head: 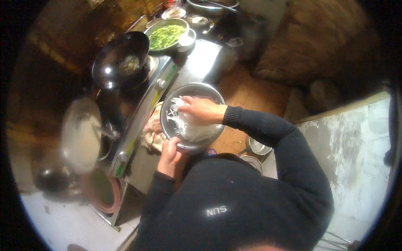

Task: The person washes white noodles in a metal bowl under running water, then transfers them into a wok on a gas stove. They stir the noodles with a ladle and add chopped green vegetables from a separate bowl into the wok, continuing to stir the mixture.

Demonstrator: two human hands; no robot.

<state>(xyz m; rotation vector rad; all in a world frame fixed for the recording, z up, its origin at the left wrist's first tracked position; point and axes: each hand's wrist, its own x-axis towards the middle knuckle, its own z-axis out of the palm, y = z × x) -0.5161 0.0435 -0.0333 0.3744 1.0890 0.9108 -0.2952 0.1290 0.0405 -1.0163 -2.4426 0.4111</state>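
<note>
A round metal bowl (pixel 216 91) is held close in front of my body, with thin white shreds (pixel 196 131) of food inside. My left hand (pixel 171 150) grips the bowl's near-left rim, thumb on the edge. Over the bowl reaches my right hand (pixel 202 110), palm down, its fingertips touching the shreds at the left; whether it is closed on any is hidden. Beside the bowl, on the left, lies a crumpled cloth (pixel 153 133).
A gas stove (pixel 141 116) runs along the left, bearing a black wok (pixel 110 56) and a pan with a blurred pale lid (pixel 80 138). Beyond stands a bowl of chopped greens (pixel 168 36). Metal pots (pixel 259 146) stand low at the right. A pink basin (pixel 114 191) is at the lower left.
</note>
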